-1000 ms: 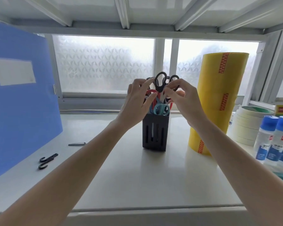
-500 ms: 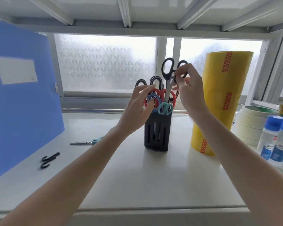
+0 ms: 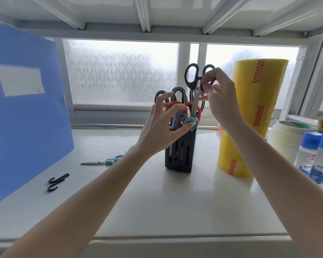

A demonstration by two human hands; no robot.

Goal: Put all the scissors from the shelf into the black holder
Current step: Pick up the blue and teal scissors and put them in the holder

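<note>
The black holder [image 3: 183, 157] stands mid-shelf, crowded with several scissors: red handles [image 3: 194, 107], teal handles [image 3: 191, 122] and black loops behind. My right hand [image 3: 218, 97] pinches the black-handled scissors [image 3: 191, 77] by their handle, upright, blades pointing down into the holder. My left hand [image 3: 162, 125] rests on the handles at the holder's top, thumb on the teal pair, fingers spread around the red and blue ones. One teal-handled pair of scissors [image 3: 104, 161] lies flat on the shelf, left of the holder.
A blue folder [image 3: 24, 108] leans at the left. Two black hooks [image 3: 57, 181] lie near it. A tall yellow tape roll [image 3: 250, 116] stands right of the holder, with masking tape rolls [image 3: 287, 138] and blue-capped bottles [image 3: 317, 159] further right. A shelf frame runs overhead.
My right hand has lifted the black-handled scissors up out of the bunch, so their handles stand well above the others. My left hand stayed at the holder's top.
</note>
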